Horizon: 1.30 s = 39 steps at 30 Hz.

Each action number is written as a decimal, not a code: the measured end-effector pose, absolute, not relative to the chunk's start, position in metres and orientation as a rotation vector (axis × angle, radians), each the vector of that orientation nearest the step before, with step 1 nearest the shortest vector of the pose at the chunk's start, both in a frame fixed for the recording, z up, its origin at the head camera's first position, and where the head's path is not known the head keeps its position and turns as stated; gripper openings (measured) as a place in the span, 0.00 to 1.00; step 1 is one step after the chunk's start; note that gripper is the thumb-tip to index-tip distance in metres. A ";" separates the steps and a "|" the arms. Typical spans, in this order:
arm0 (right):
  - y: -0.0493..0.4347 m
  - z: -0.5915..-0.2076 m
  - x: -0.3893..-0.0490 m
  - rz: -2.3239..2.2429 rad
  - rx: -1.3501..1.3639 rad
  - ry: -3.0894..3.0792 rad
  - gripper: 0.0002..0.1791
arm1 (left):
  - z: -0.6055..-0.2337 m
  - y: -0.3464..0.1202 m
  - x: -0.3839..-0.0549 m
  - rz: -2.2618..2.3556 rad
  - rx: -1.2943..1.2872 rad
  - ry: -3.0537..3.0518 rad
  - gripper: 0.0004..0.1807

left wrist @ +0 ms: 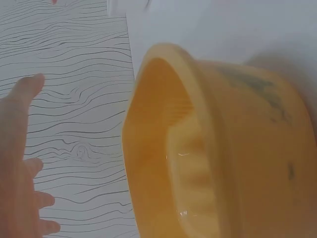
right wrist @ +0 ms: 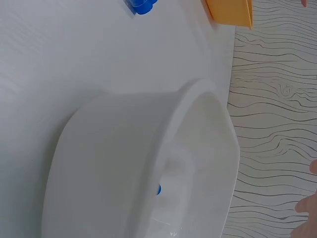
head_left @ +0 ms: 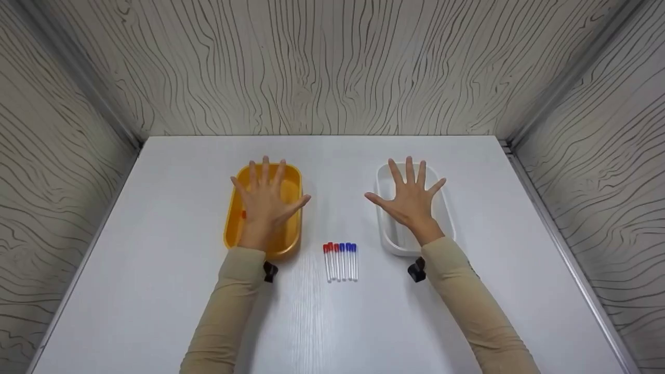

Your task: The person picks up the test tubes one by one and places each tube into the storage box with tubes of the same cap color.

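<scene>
Nearest me: tan sleeves, a black wrist unit by each cuff. Next, on the white table: three red-capped tubes on the left, three blue-capped tubes on the right, lying side by side, caps pointing away from the person. They sit between the two bins, towards the near ends. Yellow bin on the left, red bit inside, partly hidden. White bin on the right, blue bit inside. Left hand above yellow, right hand above white; both sets of fingers straight, fanned wide. Behind: wood-grain panel.
</scene>
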State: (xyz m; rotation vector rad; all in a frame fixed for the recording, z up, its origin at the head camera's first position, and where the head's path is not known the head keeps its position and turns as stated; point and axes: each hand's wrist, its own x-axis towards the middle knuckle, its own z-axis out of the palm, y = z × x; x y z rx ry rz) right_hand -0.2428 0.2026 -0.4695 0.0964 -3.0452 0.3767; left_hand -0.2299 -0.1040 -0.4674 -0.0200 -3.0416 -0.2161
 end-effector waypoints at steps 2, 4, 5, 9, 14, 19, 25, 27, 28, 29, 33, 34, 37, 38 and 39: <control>0.203 -0.469 -0.241 0.396 0.097 -3.042 0.55 | -0.467 -0.105 -0.229 -0.224 -0.028 -3.035 0.52; 0.204 -0.468 -0.239 0.427 0.108 -3.033 0.54 | -0.466 -0.105 -0.227 -0.238 -0.035 -3.030 0.51; 0.204 -0.468 -0.238 0.441 0.118 -3.028 0.53 | -0.466 -0.106 -0.226 -0.244 -0.040 -3.028 0.51; 0.203 -0.466 -0.233 0.514 0.151 -2.998 0.48 | -0.468 -0.108 -0.222 -0.270 -0.038 -3.020 0.49; 0.200 -0.466 -0.226 0.616 0.201 -2.906 0.42 | -0.469 -0.111 -0.214 -0.334 -0.037 -2.969 0.46; 0.195 -0.469 -0.215 0.725 0.299 -2.794 0.35 | -0.471 -0.118 -0.202 -0.456 -0.082 -2.848 0.40; 0.185 -0.476 -0.200 0.881 0.425 -2.776 0.29 | -0.484 -0.136 -0.189 -0.622 -0.182 -2.570 0.28; 0.181 -0.478 -0.195 0.929 0.462 -2.778 0.28 | -0.490 -0.144 -0.185 -0.658 -0.198 -2.501 0.26; 0.179 -0.479 -0.193 0.949 0.481 -2.776 0.28 | -0.493 -0.147 -0.183 -0.672 -0.201 -2.473 0.25; 0.178 -0.480 -0.190 0.970 0.499 -2.776 0.27 | -0.495 -0.151 -0.181 -0.683 -0.203 -2.451 0.25; 0.172 -0.488 -0.182 1.039 0.557 -2.790 0.25 | -0.505 -0.163 -0.174 -0.718 -0.183 -2.421 0.24; 0.171 -0.490 -0.180 1.051 0.570 -2.799 0.25 | -0.508 -0.167 -0.172 -0.732 -0.175 -2.419 0.24; 0.167 -0.495 -0.174 1.083 0.615 -2.839 0.25 | -0.516 -0.176 -0.167 -0.793 -0.159 -2.423 0.24; 0.166 -0.497 -0.172 1.089 0.640 -2.852 0.25 | -0.519 -0.179 -0.165 -0.819 -0.154 -2.428 0.25; 0.165 -0.499 -0.171 1.101 0.667 -2.865 0.25 | -0.522 -0.182 -0.164 -0.849 -0.149 -2.433 0.25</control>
